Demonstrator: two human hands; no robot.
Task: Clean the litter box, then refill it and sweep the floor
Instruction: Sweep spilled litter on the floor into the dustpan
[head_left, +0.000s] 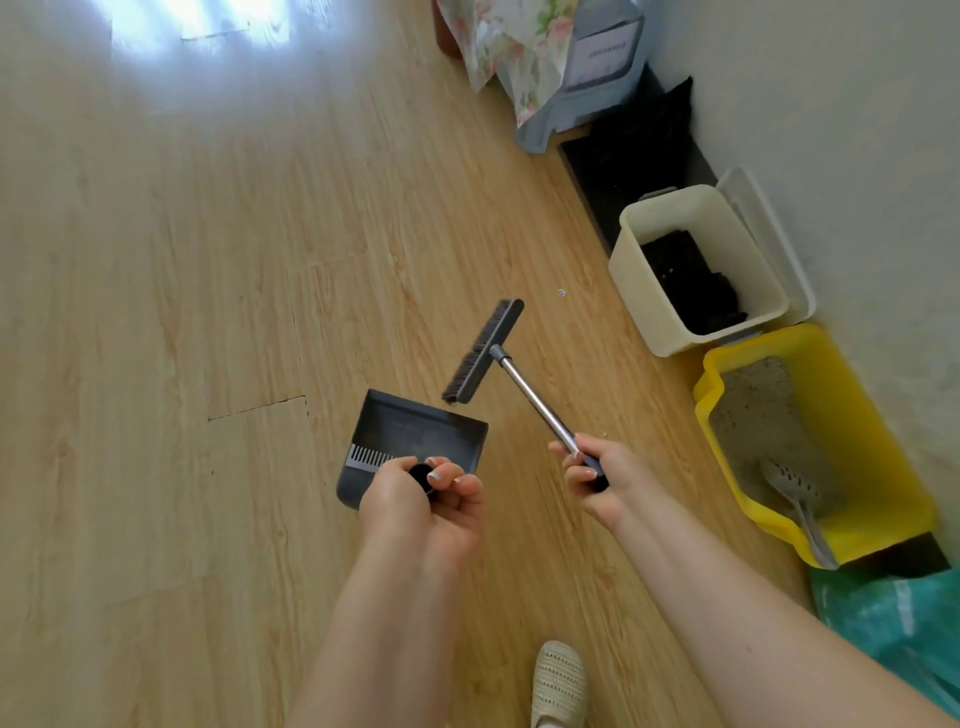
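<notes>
Soft, even daylight fills the room, and a washed-out bluish-white glare spreads over the wooden floor (197, 31) at the upper left. Shadows are faint. The wide lens bends lines near the edges, and the whole picture looks slightly soft.

Light wood-plank floor (208, 312). Along the right wall, near to far: yellow litter box (878, 467), cream bin (654, 291), black mat (608, 171). Dustpan (415, 431) centre; slipper (558, 686) near.
</notes>
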